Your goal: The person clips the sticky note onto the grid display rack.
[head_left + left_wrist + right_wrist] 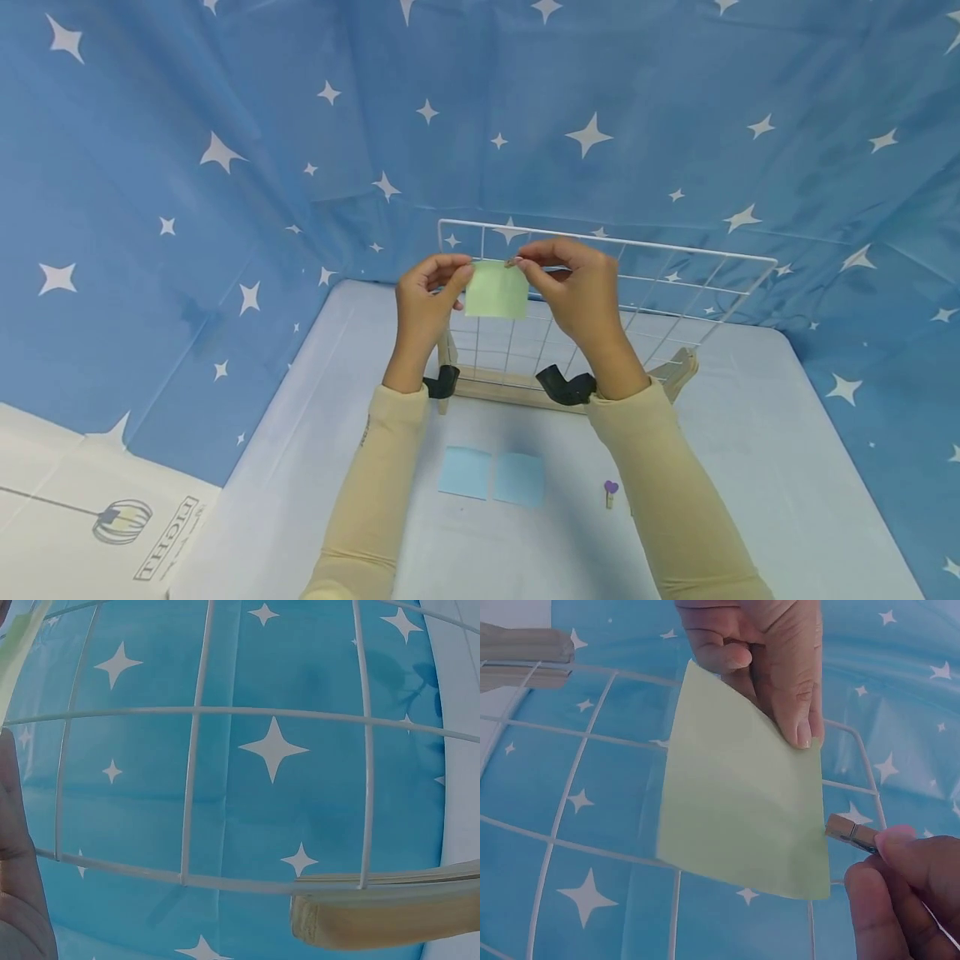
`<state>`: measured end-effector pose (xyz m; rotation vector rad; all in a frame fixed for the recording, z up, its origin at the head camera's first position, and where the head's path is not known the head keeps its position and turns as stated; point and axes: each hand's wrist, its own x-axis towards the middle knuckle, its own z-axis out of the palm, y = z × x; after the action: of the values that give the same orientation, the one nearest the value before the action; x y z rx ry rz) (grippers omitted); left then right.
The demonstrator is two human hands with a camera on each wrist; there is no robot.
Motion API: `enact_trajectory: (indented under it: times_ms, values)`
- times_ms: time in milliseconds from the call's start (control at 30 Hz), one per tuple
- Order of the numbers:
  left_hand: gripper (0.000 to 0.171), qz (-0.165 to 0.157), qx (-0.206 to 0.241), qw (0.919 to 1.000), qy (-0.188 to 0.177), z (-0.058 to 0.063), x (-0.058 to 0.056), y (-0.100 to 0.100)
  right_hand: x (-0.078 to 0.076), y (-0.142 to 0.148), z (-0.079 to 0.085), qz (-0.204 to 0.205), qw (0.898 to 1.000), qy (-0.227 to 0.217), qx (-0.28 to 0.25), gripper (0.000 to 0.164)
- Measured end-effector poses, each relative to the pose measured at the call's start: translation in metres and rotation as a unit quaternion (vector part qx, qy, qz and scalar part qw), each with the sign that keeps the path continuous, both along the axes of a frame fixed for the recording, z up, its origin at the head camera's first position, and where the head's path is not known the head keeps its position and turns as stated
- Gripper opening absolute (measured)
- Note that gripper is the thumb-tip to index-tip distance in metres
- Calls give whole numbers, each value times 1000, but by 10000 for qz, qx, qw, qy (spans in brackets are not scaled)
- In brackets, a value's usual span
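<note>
My left hand (423, 304) pinches a pale green paper note (497, 292) near its upper left corner, between thumb and fingers. Between the thumb and fingers of my right hand (585, 287) is a small wooden clothespin (851, 831). In the right wrist view its tip is right at the edge of the note, close to one corner. The note hangs in front of a white wire grid (637, 243), overlapping its upper left part. Only part of the left hand (19, 877) and a sliver of the note (13, 664) show in the left wrist view.
The grid stands on a wooden base (502, 388) on a white table (330, 500). Two light blue notes (465, 472) lie side by side nearer me. To their right is a clothespin with a purple heart (611, 487). A blue star-patterned curtain (525, 92) hangs behind.
</note>
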<state>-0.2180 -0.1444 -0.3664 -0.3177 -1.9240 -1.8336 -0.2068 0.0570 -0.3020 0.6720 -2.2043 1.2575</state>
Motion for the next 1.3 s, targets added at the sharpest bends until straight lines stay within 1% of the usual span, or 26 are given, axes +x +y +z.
enact_trajectory:
  times_ms: [133, 300, 500, 767, 1100, 1300]
  values:
    - [20, -9, 0, 10000, -20, 0, 0, 0, 0, -2, 1, 30, 9997, 213, 107, 9]
    - [19, 6, -8, 10000, -9, 0, -1, 0, 0, -4, 3, 7, 9993, 301, 226, 8]
    - [18, 41, -41, 10000, 55, -2, -3, 2, -1, -7, 5, -156, 9973, 451, 549, 7]
    - [16, 52, -8, 9999, 108, 0, -3, 5, -3, -13, 7, -368, 9915, 759, 995, 8]
    - [16, 75, 57, 9995, 290, -3, -5, 7, -6, -19, 8, -500, 9879, 864, 1189, 7]
    - [17, 84, 96, 9994, 322, -5, -6, 9, -9, -21, 7, -520, 9863, 953, 1241, 7]
